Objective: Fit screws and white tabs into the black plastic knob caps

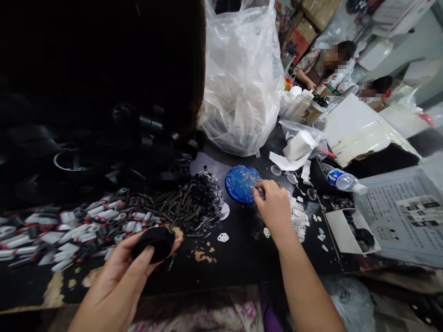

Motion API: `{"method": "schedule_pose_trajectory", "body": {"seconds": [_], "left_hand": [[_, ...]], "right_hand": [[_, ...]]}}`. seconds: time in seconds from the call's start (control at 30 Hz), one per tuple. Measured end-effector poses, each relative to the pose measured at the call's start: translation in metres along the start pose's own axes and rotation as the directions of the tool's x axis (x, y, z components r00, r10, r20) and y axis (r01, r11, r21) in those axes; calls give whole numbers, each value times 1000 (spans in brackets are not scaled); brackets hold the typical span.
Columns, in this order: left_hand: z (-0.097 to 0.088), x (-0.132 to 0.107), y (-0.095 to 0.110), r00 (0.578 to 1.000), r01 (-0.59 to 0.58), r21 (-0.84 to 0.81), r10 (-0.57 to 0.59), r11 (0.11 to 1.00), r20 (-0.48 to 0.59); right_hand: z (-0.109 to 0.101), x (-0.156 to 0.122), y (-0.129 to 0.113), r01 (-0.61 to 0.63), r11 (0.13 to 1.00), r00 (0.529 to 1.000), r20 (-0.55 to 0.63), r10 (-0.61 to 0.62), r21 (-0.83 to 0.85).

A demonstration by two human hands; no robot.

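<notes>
Black worktop (238, 263), worn pale at its near edge; two people seated beyond, at upper right. Left hand (116, 281): closed round one black round part (155, 244), held near the front edge. Right hand (273, 210): well apart from the left, fingertips bunched at the right side of one blue dish (238, 180) of glossy, clear-looking matter; whether they pinch anything cannot be told. Left: heap of white-and-grey cylinders (76, 235), with dark springs (180, 203) adjoining. Beside the right wrist: white plates (299, 219), piled. Behind the dish: one translucent plastic bag (242, 83), upright.
</notes>
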State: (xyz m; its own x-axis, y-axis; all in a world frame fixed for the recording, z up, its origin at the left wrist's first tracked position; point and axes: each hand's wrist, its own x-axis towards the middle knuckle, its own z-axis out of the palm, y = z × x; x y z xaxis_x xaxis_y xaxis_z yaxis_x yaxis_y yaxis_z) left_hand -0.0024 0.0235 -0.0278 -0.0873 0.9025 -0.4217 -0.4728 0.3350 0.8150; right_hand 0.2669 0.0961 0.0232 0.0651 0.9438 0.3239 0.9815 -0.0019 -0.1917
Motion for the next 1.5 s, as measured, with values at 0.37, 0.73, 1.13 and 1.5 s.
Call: {"method": "schedule_pose_trajectory", "body": {"seconds": [0.37, 0.73, 1.13, 1.5], "left_hand": [[17, -7, 5, 998, 49, -116, -52, 992, -28], [33, -10, 24, 916, 387, -374, -305, 843, 262], [18, -14, 14, 980, -41, 61, 28, 997, 197], [-4, -32, 19, 856, 319, 61, -315, 946, 411]], "right_hand": [[-15, -19, -19, -170, 865, 984, 29, 178, 472], [-31, -46, -100, -313, 506, 942, 330, 57, 804], [-37, -51, -104, -126, 664, 956, 269, -116, 737], [-41, -64, -89, -552, 388, 692, 665, -279, 738]]}}
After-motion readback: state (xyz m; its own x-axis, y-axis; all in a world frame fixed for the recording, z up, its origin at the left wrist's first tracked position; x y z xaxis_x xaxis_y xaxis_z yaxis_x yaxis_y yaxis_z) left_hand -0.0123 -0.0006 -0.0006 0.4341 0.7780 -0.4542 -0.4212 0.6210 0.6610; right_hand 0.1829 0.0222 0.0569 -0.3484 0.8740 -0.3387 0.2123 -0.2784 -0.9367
